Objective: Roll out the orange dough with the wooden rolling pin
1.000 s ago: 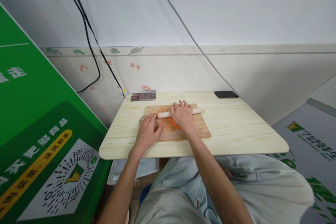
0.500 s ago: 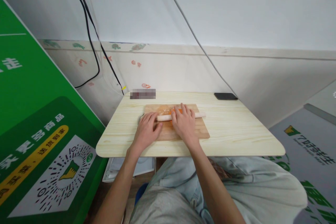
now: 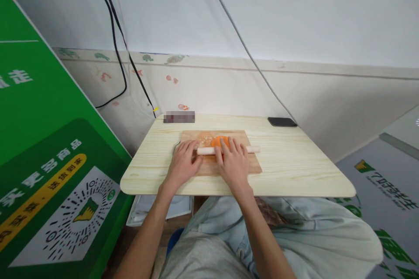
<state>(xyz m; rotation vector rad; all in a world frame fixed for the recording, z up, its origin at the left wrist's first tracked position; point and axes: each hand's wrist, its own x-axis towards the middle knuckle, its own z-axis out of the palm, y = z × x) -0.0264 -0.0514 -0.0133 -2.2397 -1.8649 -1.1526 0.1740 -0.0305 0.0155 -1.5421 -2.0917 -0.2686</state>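
A pale wooden rolling pin lies across a wooden cutting board. My right hand rests over the pin's middle with its fingers stretched out flat across it. Under the pin and those fingers is a flat piece of orange dough, partly hidden. White flour-like specks show on the board beside the dough. My left hand lies on the board's left side, fingers extended and thumb apart, close to the pin's left end. Whether it touches the pin I cannot tell. Part of a metal ring handle shows beside it.
The board lies on a light wood-grain table against the wall. A black phone is at the back right, a blurred-out item at the back left. Cables hang down the wall. A green printed panel stands at the left.
The rolling pin and my right hand have moved slightly toward me and to the right, uncovering more of the orange dough. My left hand stays nearly in place.
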